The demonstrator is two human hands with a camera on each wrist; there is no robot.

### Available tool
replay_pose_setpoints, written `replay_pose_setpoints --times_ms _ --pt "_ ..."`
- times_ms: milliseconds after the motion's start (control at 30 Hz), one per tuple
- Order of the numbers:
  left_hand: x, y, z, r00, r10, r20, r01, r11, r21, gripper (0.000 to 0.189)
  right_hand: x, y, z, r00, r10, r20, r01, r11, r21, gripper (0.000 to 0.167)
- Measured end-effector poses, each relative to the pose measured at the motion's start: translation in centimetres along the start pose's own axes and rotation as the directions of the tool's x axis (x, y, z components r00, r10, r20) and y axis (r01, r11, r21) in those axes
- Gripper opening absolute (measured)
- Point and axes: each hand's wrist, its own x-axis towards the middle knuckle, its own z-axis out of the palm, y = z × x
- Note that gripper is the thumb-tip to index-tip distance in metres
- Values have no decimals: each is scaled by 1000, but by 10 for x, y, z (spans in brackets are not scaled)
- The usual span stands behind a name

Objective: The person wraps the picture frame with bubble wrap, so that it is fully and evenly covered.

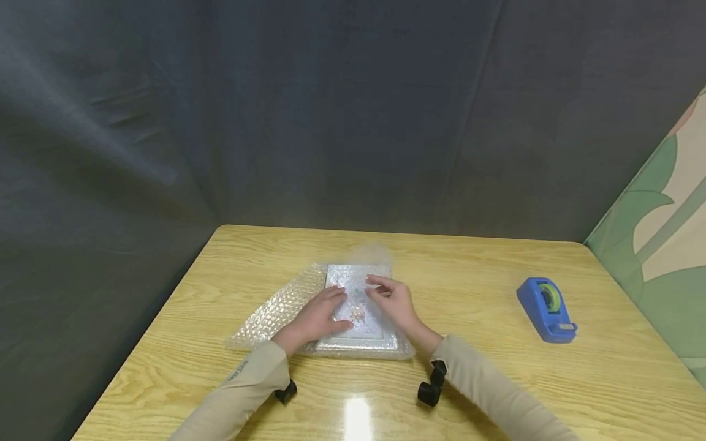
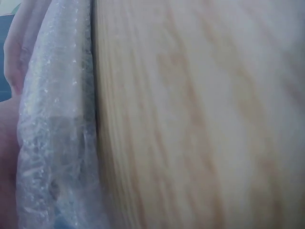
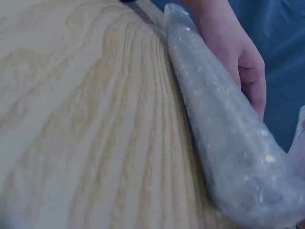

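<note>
A flat, pale picture frame (image 1: 358,337) with a small pinkish design lies on the table inside clear bubble wrap (image 1: 287,306). My left hand (image 1: 318,315) rests on its left side, fingers spread and thumb reaching toward the middle. Over the upper right part is my right hand (image 1: 394,303), with index finger and thumb stretched toward the centre and a gap between them. In the left wrist view the wrapped edge (image 2: 57,109) stands along the table surface. The right wrist view shows the near wrapped side (image 3: 224,119) with the left hand (image 3: 231,47) behind it.
A blue tape dispenser (image 1: 546,312) with a green roll stands on the right part of the wooden table (image 1: 469,275). Loose bubble wrap spreads left of the frame and past its far edge. Dark curtains (image 1: 342,122) hang behind, and a leaf-patterned panel (image 1: 662,245) borders the right.
</note>
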Motion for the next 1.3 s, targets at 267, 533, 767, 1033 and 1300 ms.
replay_pose_setpoints --times_ms 267,533,767,1033,1300 --pt "0 2 -1 1000 23 -14 -23 1000 7 69 -3 2 9 998 -30 52 44 956 -289 33" --pt "-1 0 1 999 26 -46 -25 999 31 70 -4 0 14 984 -73 162 142 872 -469 37" --pt "-5 3 2 992 24 -122 -15 997 71 81 -3 1 16 980 -61 187 151 844 -515 39" --pt "5 0 -6 997 80 -20 -77 993 94 79 -6 -2 12 956 -124 267 251 819 -516 46" --pt "9 -1 -9 996 55 70 -61 994 90 73 -21 1 -12 918 -209 338 296 926 -232 31"
